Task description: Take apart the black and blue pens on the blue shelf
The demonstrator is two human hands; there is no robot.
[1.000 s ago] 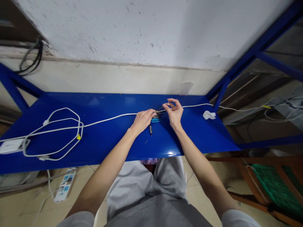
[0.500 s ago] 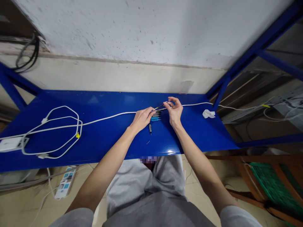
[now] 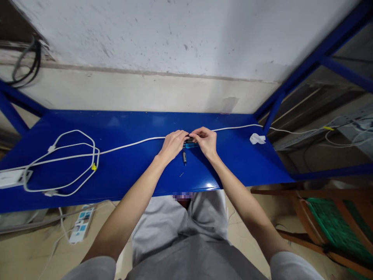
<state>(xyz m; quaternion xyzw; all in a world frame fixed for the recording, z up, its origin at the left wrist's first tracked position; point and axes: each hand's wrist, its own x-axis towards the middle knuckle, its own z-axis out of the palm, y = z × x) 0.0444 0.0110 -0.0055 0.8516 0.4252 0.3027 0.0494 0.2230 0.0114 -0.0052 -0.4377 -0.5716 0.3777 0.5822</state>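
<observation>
My left hand [image 3: 172,144] and my right hand [image 3: 206,140] meet over a small bundle of blue and dark screwdriver-like tools [image 3: 190,144] lying on the blue metal shelf [image 3: 128,171]. Both hands have their fingers curled and pinched at the bundle's top end. What exactly sits between the fingertips is hidden. A white cable [image 3: 131,145] runs along the shelf under my hands. One dark small tool [image 3: 184,157] lies loose just in front of the bundle, with a tiny bit [image 3: 181,175] closer to the shelf edge.
A coiled white cable [image 3: 62,163] and a white adapter [image 3: 11,178] lie at the shelf's left end. A crumpled white scrap [image 3: 257,138] rests at the right end. A power strip [image 3: 80,228] lies on the floor. Blue frame posts [image 3: 274,109] stand at the right.
My right hand has come down from a raised pinch to the bundle on the shelf, closing up against my left hand. The thin piece it held up is no longer visible.
</observation>
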